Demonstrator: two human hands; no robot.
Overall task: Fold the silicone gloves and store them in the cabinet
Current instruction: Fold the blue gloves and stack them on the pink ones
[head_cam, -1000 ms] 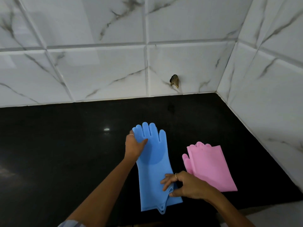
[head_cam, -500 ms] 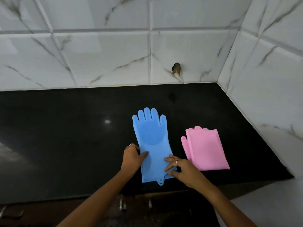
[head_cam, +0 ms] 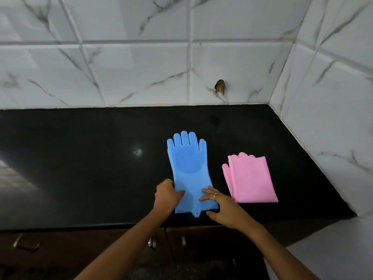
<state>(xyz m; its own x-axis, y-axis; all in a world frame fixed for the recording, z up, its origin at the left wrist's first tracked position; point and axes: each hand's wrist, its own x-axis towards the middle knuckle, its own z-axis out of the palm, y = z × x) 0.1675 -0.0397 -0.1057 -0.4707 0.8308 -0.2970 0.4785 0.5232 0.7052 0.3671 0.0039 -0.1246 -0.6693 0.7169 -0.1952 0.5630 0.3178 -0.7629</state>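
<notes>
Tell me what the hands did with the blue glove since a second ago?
The left hand slid from the finger end of the long blue silicone glove down to its cuff, where it now grips the edge. The right hand stayed at the cuff, fingers flat on it. The glove remains unfolded on the black countertop; the folded pink silicone glove hasn't moved.

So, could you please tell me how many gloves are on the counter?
2: a blue glove lying flat under both hands, and a folded pink glove to its right. None seems hidden.
</notes>
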